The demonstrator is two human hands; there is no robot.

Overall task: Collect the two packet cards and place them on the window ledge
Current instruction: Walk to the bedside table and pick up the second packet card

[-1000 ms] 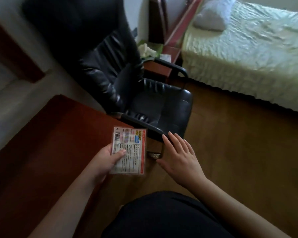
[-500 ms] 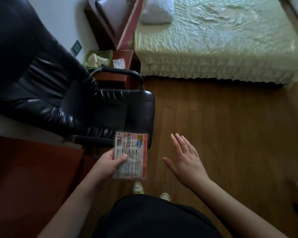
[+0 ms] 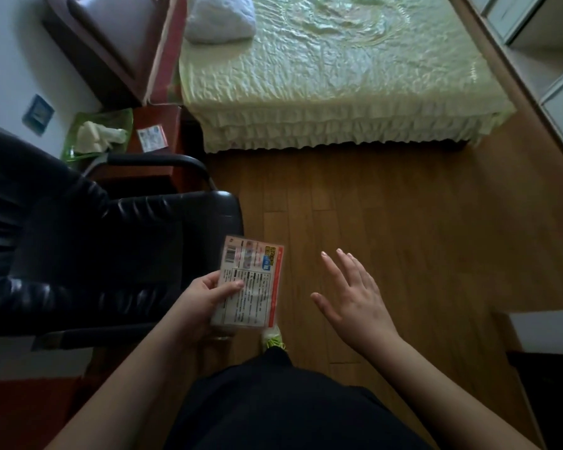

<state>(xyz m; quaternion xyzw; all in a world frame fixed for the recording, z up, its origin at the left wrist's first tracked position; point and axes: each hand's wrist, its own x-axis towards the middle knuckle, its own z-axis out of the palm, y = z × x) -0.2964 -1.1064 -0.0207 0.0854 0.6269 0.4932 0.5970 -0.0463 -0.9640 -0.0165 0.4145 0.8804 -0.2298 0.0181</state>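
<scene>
- We see the held packet card (image 3: 248,287): white with black print, red-orange edge, barcode, yellow and blue patches.
- Second packet card (image 3: 152,137), far left: white, red border, blue patch.
- Nightstand (image 3: 163,118): red-brown.
- Chair (image 3: 111,235): glossy black.
- Bedspread (image 3: 332,69): pale green, crinkled, ruffled tiers.
- Pillow (image 3: 220,17): white.
- Floor (image 3: 403,222): brown wood planks.
- Tray (image 3: 95,138): translucent green.
- Shoe (image 3: 272,339): white, neon yellow laces.
</scene>
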